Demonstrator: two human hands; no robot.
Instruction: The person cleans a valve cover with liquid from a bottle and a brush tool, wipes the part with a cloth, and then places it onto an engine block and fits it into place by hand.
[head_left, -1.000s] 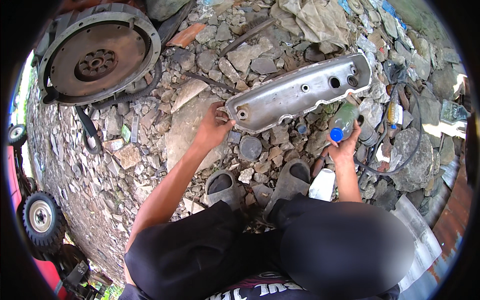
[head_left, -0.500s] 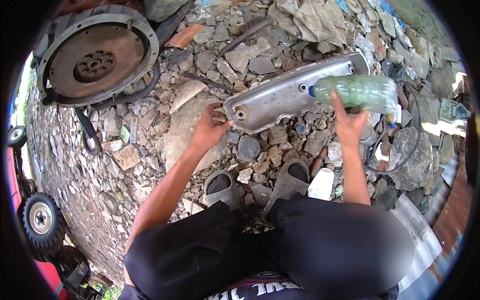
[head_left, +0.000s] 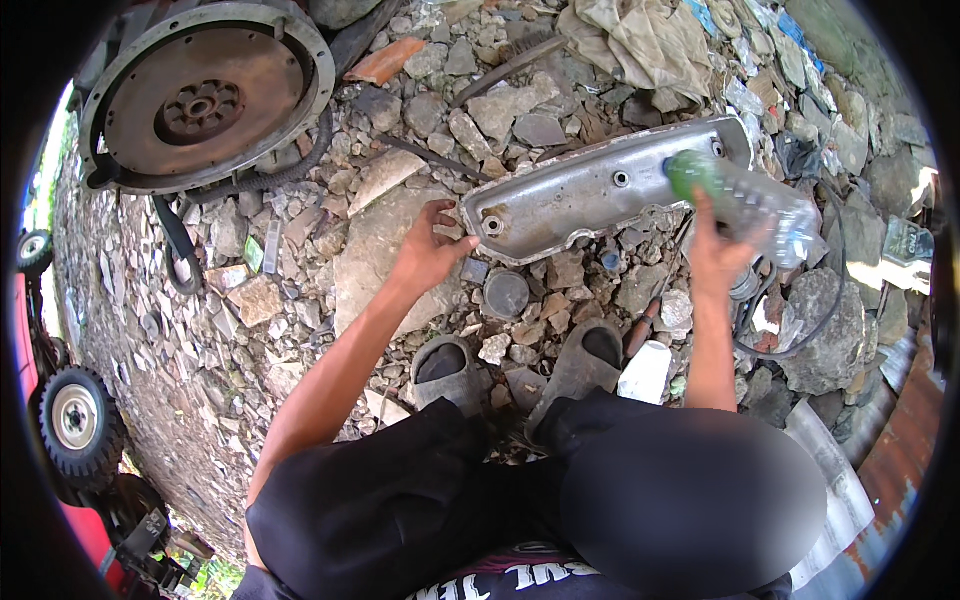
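Observation:
A long silver metal valve cover (head_left: 560, 200) lies on the rubble in front of me, its hollow side up, with round holes along its inside. My left hand (head_left: 428, 252) is beside its left end, fingers apart and curved; the thumb tip is at the rim, and I cannot tell whether it touches. In my right hand (head_left: 715, 245) is a green-tinted clear plastic bottle (head_left: 745, 205), smeared by motion. The bottle lies slanted over the cover's right end, its dark blue cap end up and to the left, its base lower right.
A rusty round engine housing (head_left: 200, 105) stands at the far left. Stones surround my sandals (head_left: 575, 375). Near them are a round grey lid-like piece (head_left: 506, 293), a white cup-like piece (head_left: 645, 372) and a dark cable (head_left: 835, 290). A wheel (head_left: 78, 422) shows at the left.
The bottle has gone from nearly level to a slant, its cap end higher and its base swung down. My left hand has drawn slightly apart from the cover's rim.

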